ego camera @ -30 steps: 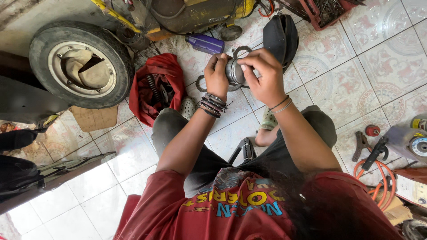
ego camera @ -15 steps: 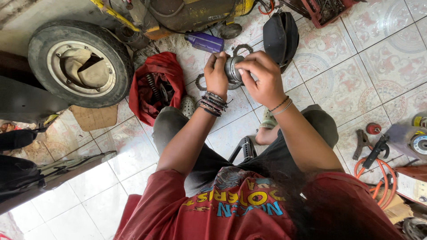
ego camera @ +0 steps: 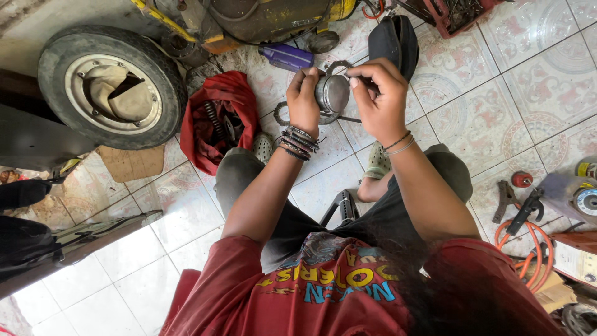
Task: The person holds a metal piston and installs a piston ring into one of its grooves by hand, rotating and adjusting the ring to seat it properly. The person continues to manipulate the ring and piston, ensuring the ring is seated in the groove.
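I sit on a patterned tile floor and hold a grey metal cylinder, like an engine piston, up in front of me. My left hand, with several bracelets on the wrist, grips its left side. My right hand closes on its right side, with the fingertips on the upper rim. Thin metal rings lie on the floor under my hands, partly hidden by them.
A tyre on a rim lies at the left, a red cloth with springs and parts beside it. A purple bottle, a black cap, pliers, an orange hose and a machine body surround me.
The view has shifted slightly. Both hands stay on the metal cylinder, and my right fingers have moved a little along its rim.
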